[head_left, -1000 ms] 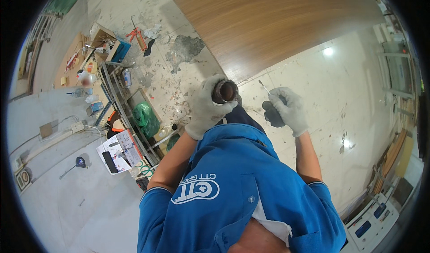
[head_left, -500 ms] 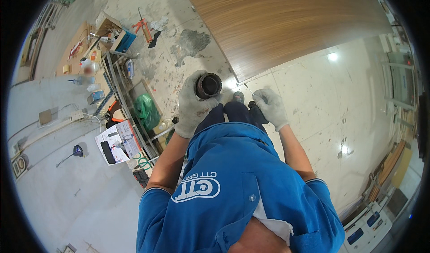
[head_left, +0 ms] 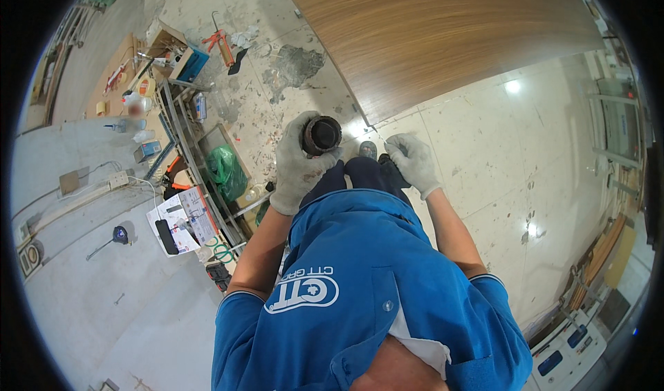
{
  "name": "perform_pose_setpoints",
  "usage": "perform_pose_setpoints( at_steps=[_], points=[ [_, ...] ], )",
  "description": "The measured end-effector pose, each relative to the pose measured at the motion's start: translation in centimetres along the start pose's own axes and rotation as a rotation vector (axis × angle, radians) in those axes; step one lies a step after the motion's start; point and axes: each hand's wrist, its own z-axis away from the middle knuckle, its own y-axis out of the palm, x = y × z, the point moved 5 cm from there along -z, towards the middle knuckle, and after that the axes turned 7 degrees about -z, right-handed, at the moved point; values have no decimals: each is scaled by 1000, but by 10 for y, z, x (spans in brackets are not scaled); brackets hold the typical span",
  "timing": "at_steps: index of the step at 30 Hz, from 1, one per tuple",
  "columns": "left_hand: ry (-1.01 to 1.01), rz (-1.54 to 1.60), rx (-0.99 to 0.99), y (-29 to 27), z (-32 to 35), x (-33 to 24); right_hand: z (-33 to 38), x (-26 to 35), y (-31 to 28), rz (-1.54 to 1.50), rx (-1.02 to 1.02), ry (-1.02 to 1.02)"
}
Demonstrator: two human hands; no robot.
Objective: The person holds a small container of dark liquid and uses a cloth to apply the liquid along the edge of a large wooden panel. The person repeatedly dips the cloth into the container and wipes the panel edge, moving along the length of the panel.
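My left hand (head_left: pixel 296 164), in a pale work glove, is wrapped round a small dark round pot (head_left: pixel 323 135). The pot's mouth faces up and its rim looks crusted; its inside is dark. To the right, my gloved right hand (head_left: pixel 413 161) has its fingers pinched together. A very thin stick-like tool (head_left: pixel 377 133) runs from those fingertips towards the near corner of the brown wood-grain panel (head_left: pixel 443 38). What kind of tool it is, and whether its tip touches the panel, I cannot tell.
An orange caulking gun (head_left: pixel 221 47) lies on the stained floor ahead left. Along my left stands a cluttered bench with an open box (head_left: pixel 185 62), a phone (head_left: pixel 166 237) and a tape measure (head_left: pixel 120 234). A green plastic bag (head_left: pixel 226 174) sits beside it. Boards (head_left: pixel 609 252) lean at the right.
My right hand has shifted slightly left and up, closer to the panel's near corner, with the thin tool. The left hand and the pot have hardly moved.
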Motion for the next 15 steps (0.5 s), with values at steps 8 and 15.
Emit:
perform_pose_setpoints(
  at_steps=[8,15],
  points=[
    [-2,8,-5,0,0,-1,0,-10,-6,-71,-67,56],
    [3,0,22,1,-4,-3,0,-1,1,-19,-4,3]
  ],
)
